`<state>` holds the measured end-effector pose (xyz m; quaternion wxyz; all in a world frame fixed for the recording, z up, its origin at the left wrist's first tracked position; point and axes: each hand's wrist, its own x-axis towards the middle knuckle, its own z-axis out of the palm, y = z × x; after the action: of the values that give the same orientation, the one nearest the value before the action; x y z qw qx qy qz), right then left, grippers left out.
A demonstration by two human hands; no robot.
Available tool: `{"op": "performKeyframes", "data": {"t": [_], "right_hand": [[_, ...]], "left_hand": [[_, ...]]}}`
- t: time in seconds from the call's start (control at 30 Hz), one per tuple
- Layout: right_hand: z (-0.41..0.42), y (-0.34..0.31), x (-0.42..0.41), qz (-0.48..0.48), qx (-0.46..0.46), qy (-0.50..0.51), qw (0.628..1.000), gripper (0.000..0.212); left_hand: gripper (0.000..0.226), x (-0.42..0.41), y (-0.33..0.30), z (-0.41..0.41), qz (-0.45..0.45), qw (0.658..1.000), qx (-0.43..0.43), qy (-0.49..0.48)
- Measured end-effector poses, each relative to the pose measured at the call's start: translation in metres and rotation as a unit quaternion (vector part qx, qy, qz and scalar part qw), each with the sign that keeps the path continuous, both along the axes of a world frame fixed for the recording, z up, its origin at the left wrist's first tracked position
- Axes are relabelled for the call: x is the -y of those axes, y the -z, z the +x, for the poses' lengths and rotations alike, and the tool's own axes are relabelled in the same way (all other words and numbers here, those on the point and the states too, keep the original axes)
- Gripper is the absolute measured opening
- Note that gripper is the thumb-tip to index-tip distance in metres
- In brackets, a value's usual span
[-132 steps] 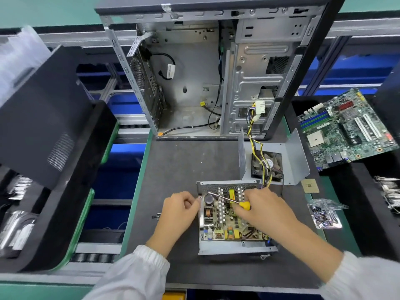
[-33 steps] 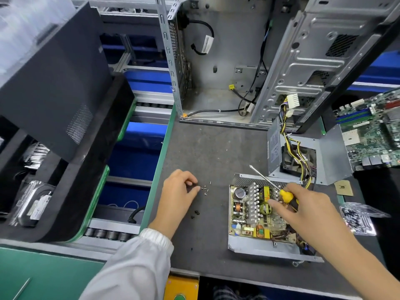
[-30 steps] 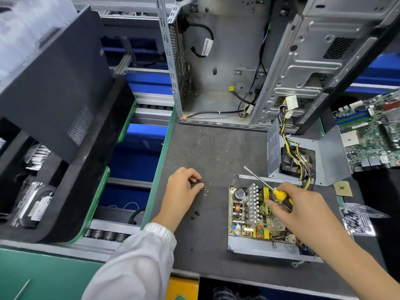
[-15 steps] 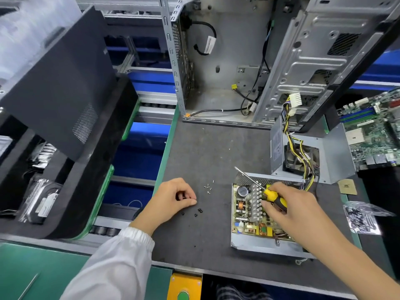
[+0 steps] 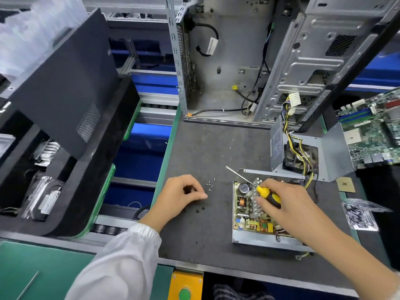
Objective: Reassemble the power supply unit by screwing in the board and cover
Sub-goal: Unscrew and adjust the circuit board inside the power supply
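The open power supply base (image 5: pixel 259 240) lies on the dark mat with its circuit board (image 5: pixel 249 213) seated inside. My right hand (image 5: pixel 287 204) grips a yellow-and-black screwdriver (image 5: pixel 269 195) over the board, its shaft pointing up-left past the base's corner. My left hand (image 5: pixel 181 195) rests on the mat left of the base, fingers curled and thumb against the index fingertip; whether it pinches anything is too small to see. Several small silver screws (image 5: pixel 210 185) lie just beyond it, and black screws (image 5: pixel 200 210) just below. The grey cover with fan (image 5: pixel 331 156) stands behind the base, joined by yellow wires.
An empty PC case (image 5: pixel 227 61) stands open at the back of the mat. A motherboard (image 5: pixel 372 131), a CPU chip (image 5: pixel 345 184) and a bag of screws (image 5: pixel 359 213) sit to the right. A black side panel (image 5: pixel 60 83) leans over foam trays at the left.
My left hand left the power supply, reached the silver screws, then drew back left with curled fingers. My right hand kept the screwdriver over the board, its tip lifted clear.
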<state>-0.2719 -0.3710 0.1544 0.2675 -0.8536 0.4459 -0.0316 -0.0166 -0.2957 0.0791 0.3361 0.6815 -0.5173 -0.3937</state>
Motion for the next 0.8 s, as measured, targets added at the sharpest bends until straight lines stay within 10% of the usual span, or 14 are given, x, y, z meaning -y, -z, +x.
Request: {"op": "performKeyframes", "data": {"t": [0.3,0.8], "right_hand": [[-0.013,-0.013,0.005,0.003,-0.013,-0.088,0.996,0.024],[-0.006,-0.026,0.012,-0.041,0.061,-0.078,0.994,0.02]], "left_hand": [[0.006,0.009,-0.029,-0.034,-0.088,0.884,-0.422,-0.18],[0.009,0.019,-0.042,-0.036,-0.091,0.904,-0.398,-0.129]]}}
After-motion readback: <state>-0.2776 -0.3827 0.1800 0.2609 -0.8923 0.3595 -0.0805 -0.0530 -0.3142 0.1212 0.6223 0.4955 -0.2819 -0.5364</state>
